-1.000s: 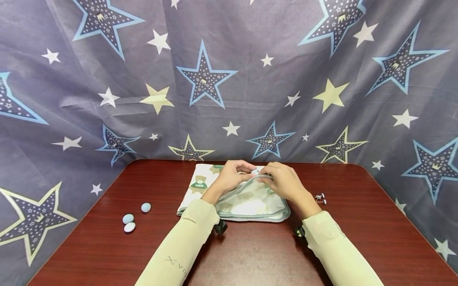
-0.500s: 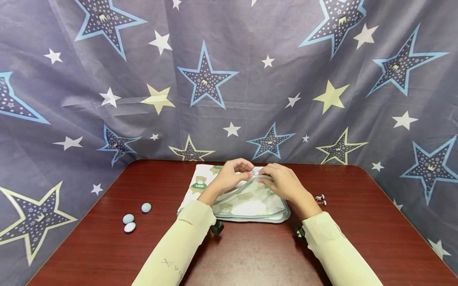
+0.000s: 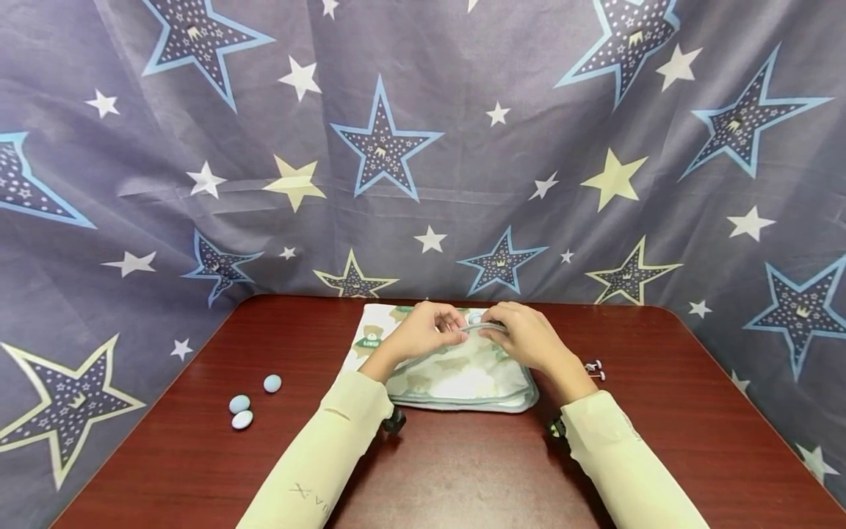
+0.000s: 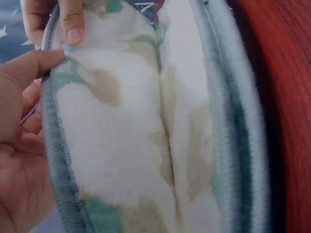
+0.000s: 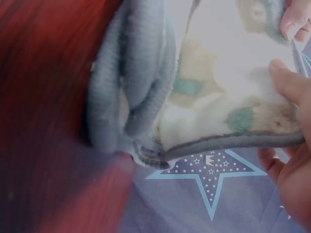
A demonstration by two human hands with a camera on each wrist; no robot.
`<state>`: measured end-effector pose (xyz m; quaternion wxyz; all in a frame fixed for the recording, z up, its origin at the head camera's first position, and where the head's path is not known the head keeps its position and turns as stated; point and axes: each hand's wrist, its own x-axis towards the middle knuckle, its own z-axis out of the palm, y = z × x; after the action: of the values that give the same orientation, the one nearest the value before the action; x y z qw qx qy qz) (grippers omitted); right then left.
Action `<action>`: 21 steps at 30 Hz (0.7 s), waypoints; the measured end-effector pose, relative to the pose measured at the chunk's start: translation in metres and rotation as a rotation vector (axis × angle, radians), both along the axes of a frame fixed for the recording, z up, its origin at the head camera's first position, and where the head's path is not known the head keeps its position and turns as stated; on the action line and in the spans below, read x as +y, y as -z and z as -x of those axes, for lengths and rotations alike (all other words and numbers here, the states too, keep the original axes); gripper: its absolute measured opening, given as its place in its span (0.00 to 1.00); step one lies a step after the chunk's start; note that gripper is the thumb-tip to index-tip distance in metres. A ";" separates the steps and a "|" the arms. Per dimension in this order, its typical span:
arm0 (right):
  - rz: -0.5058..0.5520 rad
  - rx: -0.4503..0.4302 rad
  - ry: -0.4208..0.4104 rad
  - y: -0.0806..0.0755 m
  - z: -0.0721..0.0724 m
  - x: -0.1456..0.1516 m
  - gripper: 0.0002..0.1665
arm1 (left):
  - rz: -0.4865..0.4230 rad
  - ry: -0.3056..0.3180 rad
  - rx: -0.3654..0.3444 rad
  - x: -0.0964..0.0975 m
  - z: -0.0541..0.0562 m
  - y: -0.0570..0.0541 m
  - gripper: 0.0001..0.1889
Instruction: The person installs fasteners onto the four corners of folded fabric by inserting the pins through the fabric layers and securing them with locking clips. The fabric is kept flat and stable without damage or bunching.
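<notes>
A folded white blanket (image 3: 449, 371) with bear prints and grey-green edging lies at the back middle of the table, its top layer lifted. My left hand (image 3: 423, 330) pinches the raised edge, thumb on the printed face and fingers behind, as the left wrist view shows. Close by on the same edge, my right hand (image 3: 525, 334) grips the cloth between thumb and fingers. A small pale blue piece (image 4: 70, 47) shows at the right thumb's tip. Behind the edge, a pale blue round thing (image 3: 474, 317) appears between the hands, partly hidden.
To the left on the red-brown table (image 3: 463, 470) lie two pale blue oval caps (image 3: 272, 383) and a whiter one (image 3: 241, 419). Several small white-headed pins (image 3: 596, 369) lie beside my right wrist. A starry curtain (image 3: 423, 147) hangs behind the table.
My left hand has moved slightly down and its fingertips have come onto the blanket's raised edge, drawing it straighter between the hands. The right hand keeps almost the same place.
</notes>
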<state>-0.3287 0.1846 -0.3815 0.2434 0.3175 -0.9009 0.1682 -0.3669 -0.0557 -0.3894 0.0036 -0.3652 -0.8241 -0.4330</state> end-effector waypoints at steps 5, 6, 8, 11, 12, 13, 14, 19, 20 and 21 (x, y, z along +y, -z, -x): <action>-0.051 -0.055 0.006 -0.004 0.001 0.003 0.10 | 0.017 -0.020 0.011 -0.001 0.002 -0.003 0.03; -0.060 -0.062 0.007 -0.005 0.001 0.004 0.10 | 0.020 -0.026 0.015 -0.001 0.003 -0.004 0.03; -0.071 -0.070 0.014 -0.006 0.002 0.006 0.10 | 0.019 -0.043 0.015 -0.001 0.005 -0.005 0.03; -0.070 -0.072 0.030 -0.008 0.004 0.010 0.10 | 0.011 -0.098 0.001 -0.002 0.007 -0.008 0.02; -0.069 -0.074 0.041 -0.009 0.005 0.012 0.10 | 0.004 -0.125 -0.005 -0.002 0.008 -0.009 0.02; -0.068 -0.081 0.057 -0.010 0.007 0.013 0.10 | -0.005 -0.155 -0.018 -0.003 0.010 -0.009 0.03; -0.066 -0.088 0.075 -0.011 0.008 0.015 0.10 | -0.014 -0.188 -0.025 -0.003 0.012 -0.010 0.03; -0.065 -0.136 0.169 -0.016 0.014 0.023 0.13 | -0.106 -0.413 -0.139 -0.010 0.032 -0.002 0.04; -0.066 -0.146 0.178 -0.017 0.014 0.025 0.13 | -0.134 -0.462 -0.170 -0.012 0.037 0.000 0.04; -0.066 -0.158 0.184 -0.017 0.015 0.027 0.14 | -0.165 -0.504 -0.209 -0.015 0.041 0.003 0.04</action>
<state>-0.3433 0.2116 -0.3647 0.1753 0.2270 -0.9478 0.1398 -0.4080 -0.0703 -0.3921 0.0560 -0.1008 -0.8468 -0.5192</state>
